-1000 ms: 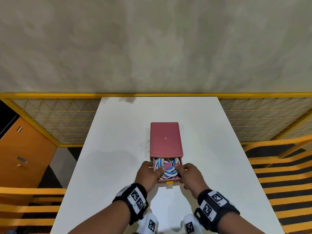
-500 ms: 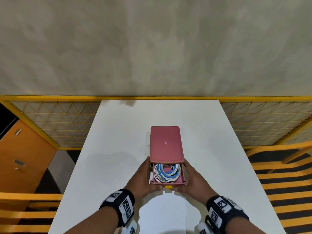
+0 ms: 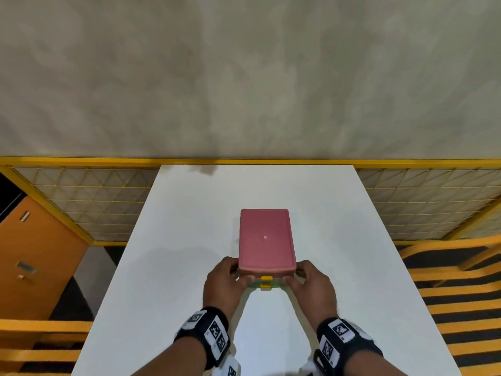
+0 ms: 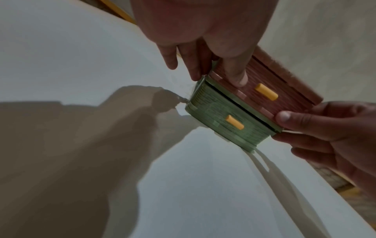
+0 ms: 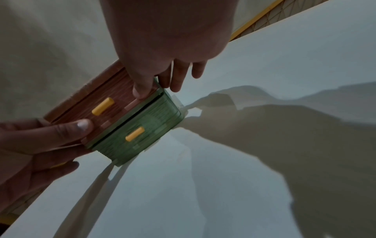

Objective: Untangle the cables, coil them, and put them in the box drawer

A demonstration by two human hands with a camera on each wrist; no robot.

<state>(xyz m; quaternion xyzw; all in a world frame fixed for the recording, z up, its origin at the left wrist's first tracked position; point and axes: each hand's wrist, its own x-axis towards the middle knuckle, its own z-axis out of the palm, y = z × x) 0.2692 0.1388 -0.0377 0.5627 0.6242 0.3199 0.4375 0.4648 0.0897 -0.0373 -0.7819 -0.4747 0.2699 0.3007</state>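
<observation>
A pink box (image 3: 265, 237) stands in the middle of the white table (image 3: 189, 240), with its pink upper drawer (image 4: 264, 103) pushed in flush. Below it sits a green lower drawer (image 4: 221, 116), also pushed in. Each drawer has a yellow handle (image 3: 266, 279). My left hand (image 3: 225, 280) is at the front left corner; its thumb (image 4: 238, 77) presses the pink drawer front and its fingers lie along the side. At the front right corner, my right hand (image 3: 311, 283) mirrors it, thumb (image 5: 142, 91) on the pink drawer (image 5: 114, 116). The cables are hidden inside.
A yellow-framed mesh fence (image 3: 81, 202) runs behind and beside the table. An orange cabinet (image 3: 32, 261) stands at the left and yellow-black striped flooring (image 3: 461, 308) lies at the right. A grey wall fills the background.
The pink drawer with the coiled white and blue cables stood open; both hands have pushed it in until it is flush, and the cables are no longer visible.
</observation>
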